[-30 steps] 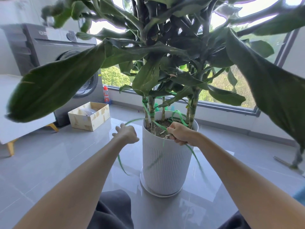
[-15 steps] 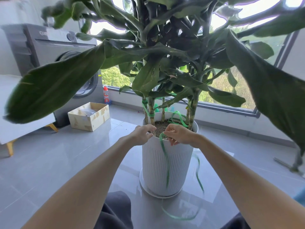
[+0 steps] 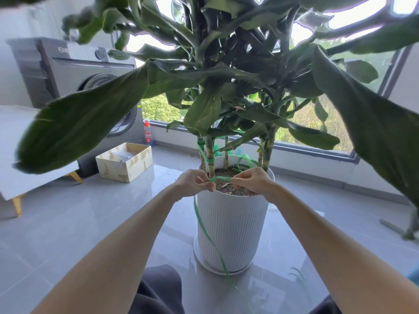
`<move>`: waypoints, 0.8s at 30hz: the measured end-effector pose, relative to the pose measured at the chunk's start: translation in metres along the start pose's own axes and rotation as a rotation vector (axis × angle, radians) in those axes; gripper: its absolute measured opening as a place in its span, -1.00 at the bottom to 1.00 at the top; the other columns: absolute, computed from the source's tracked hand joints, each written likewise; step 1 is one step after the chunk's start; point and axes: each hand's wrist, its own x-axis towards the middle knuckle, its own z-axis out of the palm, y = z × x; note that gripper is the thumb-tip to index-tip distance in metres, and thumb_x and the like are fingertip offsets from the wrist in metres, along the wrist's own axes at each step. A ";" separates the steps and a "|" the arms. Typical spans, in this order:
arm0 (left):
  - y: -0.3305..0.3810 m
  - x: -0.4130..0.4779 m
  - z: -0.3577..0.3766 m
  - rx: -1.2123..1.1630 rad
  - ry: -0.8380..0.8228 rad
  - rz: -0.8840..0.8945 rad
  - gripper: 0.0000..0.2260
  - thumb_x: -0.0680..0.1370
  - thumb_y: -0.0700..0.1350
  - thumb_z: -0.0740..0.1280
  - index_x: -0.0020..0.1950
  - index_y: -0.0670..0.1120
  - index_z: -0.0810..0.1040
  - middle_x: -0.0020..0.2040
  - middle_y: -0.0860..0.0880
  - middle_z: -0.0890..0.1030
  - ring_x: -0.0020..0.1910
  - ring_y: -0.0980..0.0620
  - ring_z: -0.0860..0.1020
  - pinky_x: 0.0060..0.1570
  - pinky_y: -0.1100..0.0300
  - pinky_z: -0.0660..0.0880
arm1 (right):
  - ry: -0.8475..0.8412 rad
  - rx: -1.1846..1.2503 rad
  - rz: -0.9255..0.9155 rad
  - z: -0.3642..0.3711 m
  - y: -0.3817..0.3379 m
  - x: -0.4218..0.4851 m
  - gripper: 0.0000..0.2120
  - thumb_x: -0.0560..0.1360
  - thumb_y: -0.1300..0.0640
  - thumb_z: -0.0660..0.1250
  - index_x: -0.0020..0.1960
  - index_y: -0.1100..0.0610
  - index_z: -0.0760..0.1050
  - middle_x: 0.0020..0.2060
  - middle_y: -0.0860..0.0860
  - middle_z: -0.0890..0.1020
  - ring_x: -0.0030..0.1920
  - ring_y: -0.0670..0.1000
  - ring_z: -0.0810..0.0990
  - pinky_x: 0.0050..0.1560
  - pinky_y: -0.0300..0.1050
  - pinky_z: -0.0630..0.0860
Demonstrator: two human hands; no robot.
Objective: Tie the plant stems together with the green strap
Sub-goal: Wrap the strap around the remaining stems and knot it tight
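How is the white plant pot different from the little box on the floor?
The pot is round, tall and white; the box is square, low and cream. The pot holds soil and plant stems; the box holds something greyish. Both are open on top.

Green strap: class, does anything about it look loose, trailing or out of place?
The green strap is pinched between the left hand and right hand above the pot, but its long tail trails loose down the pot's front onto the floor. Nothing looks spilled or broken.
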 end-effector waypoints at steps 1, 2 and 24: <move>-0.002 0.000 -0.001 0.011 0.024 -0.010 -0.84 0.50 -0.04 0.37 -0.23 -0.05 0.48 -0.03 -0.06 0.68 0.00 0.01 0.58 -0.11 0.22 0.42 | 0.035 0.034 0.015 0.000 0.001 0.002 -0.90 0.45 0.13 0.43 -0.13 0.17 0.65 -0.54 -0.08 0.53 -0.50 -0.12 0.39 -0.48 -0.33 0.42; -0.004 0.000 -0.003 0.019 0.041 -0.027 -0.82 0.50 -0.05 0.38 -0.25 -0.05 0.47 -0.06 -0.05 0.68 -0.04 0.03 0.58 -0.14 0.26 0.42 | 0.059 0.077 0.032 0.001 0.001 0.003 -0.91 0.44 0.14 0.44 -0.15 0.18 0.65 -0.50 -0.03 0.55 -0.50 -0.10 0.42 -0.45 -0.32 0.46; -0.008 0.014 -0.013 -0.152 0.033 -0.085 -0.82 0.57 -0.04 0.29 -0.08 -0.11 0.60 -0.22 0.06 0.60 -0.28 0.16 0.55 -0.26 0.33 0.42 | 0.225 0.325 0.030 0.032 -0.006 0.034 -0.84 0.38 0.12 0.50 -0.05 0.12 0.68 -0.40 -0.07 0.56 -0.36 -0.12 0.43 -0.19 -0.25 0.41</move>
